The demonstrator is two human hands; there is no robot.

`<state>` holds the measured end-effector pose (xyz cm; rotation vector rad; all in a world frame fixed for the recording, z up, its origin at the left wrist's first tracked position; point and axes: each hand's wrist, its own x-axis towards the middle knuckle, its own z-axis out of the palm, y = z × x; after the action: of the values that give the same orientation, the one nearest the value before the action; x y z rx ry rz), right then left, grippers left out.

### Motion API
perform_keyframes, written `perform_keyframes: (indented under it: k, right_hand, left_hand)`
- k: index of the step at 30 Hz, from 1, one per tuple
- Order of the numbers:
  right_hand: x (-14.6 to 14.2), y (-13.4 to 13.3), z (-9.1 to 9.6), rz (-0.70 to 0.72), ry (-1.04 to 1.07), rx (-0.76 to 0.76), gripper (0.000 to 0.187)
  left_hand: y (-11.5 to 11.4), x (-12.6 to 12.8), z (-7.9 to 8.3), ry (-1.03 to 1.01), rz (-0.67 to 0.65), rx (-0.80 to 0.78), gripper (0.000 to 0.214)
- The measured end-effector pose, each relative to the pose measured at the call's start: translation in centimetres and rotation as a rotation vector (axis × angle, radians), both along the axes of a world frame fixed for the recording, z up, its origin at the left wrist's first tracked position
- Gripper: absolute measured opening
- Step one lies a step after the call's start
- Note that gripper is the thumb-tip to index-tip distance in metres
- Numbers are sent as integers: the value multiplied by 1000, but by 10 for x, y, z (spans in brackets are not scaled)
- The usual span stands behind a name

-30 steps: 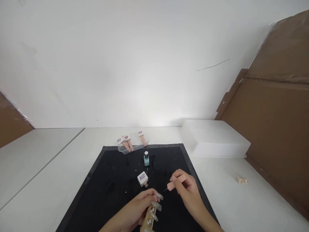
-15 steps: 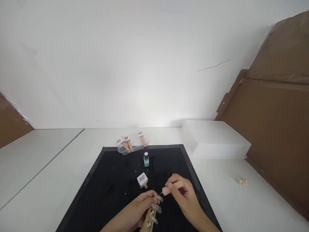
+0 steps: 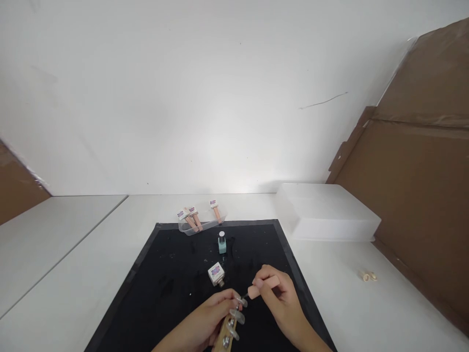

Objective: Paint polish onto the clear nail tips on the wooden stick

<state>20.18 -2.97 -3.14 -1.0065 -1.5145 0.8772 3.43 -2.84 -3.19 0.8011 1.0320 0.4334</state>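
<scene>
My left hand [image 3: 207, 320] is closed round a wooden stick [image 3: 224, 336] that carries several clear false nail tips [image 3: 237, 313]. My right hand [image 3: 280, 300] pinches a pink nail-polish brush cap [image 3: 263, 286], and its dark brush tip touches the topmost nail tip. Both hands hover low over a black mat [image 3: 172, 283]. A small white polish bottle [image 3: 216, 273] lies open on the mat just beyond my left fingers. Farther back on the mat stands a teal polish bottle [image 3: 222, 242].
A shallow clear tray [image 3: 200, 225] with three pink-capped bottles sits at the mat's far edge. A white lidded plastic box [image 3: 326, 211] stands to the right on the white table. Small beige rings [image 3: 368, 276] lie farther right. Brown cardboard [image 3: 421, 186] leans along the right side.
My right hand has brought the brush down and left from above the mat until its tip meets the top nail tip. My left hand has kept the stick nearly still.
</scene>
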Motion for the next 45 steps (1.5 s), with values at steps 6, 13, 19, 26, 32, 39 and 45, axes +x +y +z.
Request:
perform_keyframes:
  k: [6,13,19,26,32,39,45]
  right_hand:
    - [-2,0,2,5,-57,-11,20]
    - [-2,-1,2,-16,-11,16,23]
    - [-3,0,5,4,-50,-22,19]
    - [-3,1,3,-15,17,-51,22]
    - [-2,1,4,1,-14,-34,19]
    - [-2,1,1,-6,34,-56,22]
    - [-3,0,6,6,-44,-35,19]
  left_hand:
    - [-1,1,0,-1,7,-10,24]
    - [-1,-2,1,1,-20,8,22]
    - [-2,-1,4,-2,-3,1,26]
    - [-1,0,4,-10,-10,-2,23]
    - [-2,-1,2,-3,8,-1,23]
    - [-2,-3,3,-2,-8,11,23]
    - [-1,-1,1,-12,22,-19,23]
